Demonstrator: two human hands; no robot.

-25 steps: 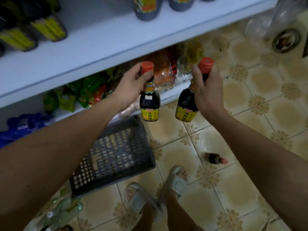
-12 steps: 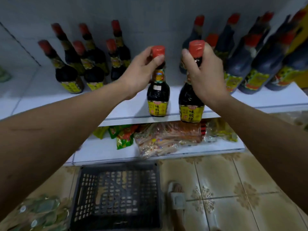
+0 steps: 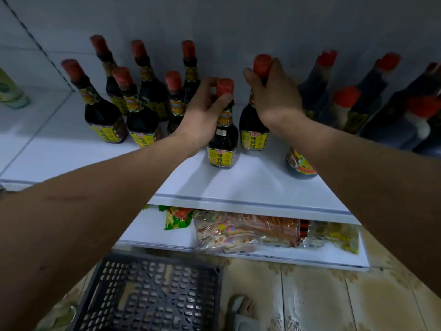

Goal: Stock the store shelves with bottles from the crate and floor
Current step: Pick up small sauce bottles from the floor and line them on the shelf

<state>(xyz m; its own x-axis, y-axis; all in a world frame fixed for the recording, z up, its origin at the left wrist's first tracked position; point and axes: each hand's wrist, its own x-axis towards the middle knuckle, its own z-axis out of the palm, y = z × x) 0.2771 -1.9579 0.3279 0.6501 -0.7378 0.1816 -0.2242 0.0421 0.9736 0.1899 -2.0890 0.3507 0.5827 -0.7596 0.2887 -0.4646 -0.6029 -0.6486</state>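
My left hand (image 3: 202,113) grips the neck of a small dark sauce bottle (image 3: 223,144) with a red cap and yellow label, standing upright on the white shelf (image 3: 250,185). My right hand (image 3: 274,96) grips the neck of a second, similar bottle (image 3: 253,132) just behind and to the right, its base at shelf level. Both bottles stand in the gap between two groups of shelved bottles. The black plastic crate (image 3: 152,292) sits on the floor below, and it looks empty.
Several matching bottles (image 3: 140,115) stand at the shelf's back left, and larger dark bottles (image 3: 362,101) crowd the right. One large bottle (image 3: 299,163) sits under my right forearm. Snack packets (image 3: 248,232) fill the lower shelf. My sandalled foot (image 3: 243,311) is on the tiled floor.
Both hands have carried their bottles up from in front of the shelf edge and further in, onto the middle shelf. The view has tilted up toward the shelf.
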